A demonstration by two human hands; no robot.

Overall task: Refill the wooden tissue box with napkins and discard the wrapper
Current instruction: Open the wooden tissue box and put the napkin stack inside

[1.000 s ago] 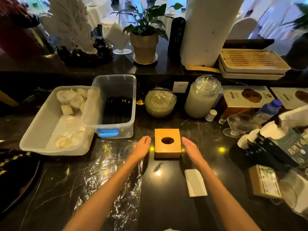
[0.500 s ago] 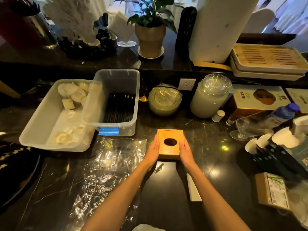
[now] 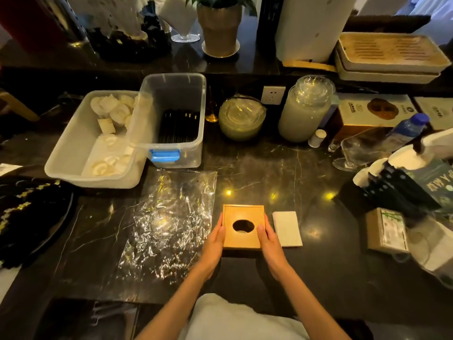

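Observation:
A square wooden tissue box (image 3: 242, 214) with an oval hole in its top sits on the dark marble counter, close to the front edge. My left hand (image 3: 214, 244) presses its left side and my right hand (image 3: 269, 244) presses its right side, so both hands hold the box between them. Just right of the box lies a flat white stack of napkins (image 3: 286, 228). A crumpled clear plastic wrapper (image 3: 169, 222) is spread flat on the counter to the left of the box. What is inside the box is hidden.
Two plastic tubs (image 3: 81, 143) (image 3: 176, 99) stand at the back left, a stack of glass dishes (image 3: 241, 119) and a lidded jar (image 3: 304, 114) behind the box. Cartons, a water bottle (image 3: 407, 131) and a glass crowd the right side. A raised shelf with a potted plant (image 3: 219, 28) runs along the back.
My hands closed on both sides of the wooden box and drew it toward me along the counter. It now sits beside the white napkin stack.

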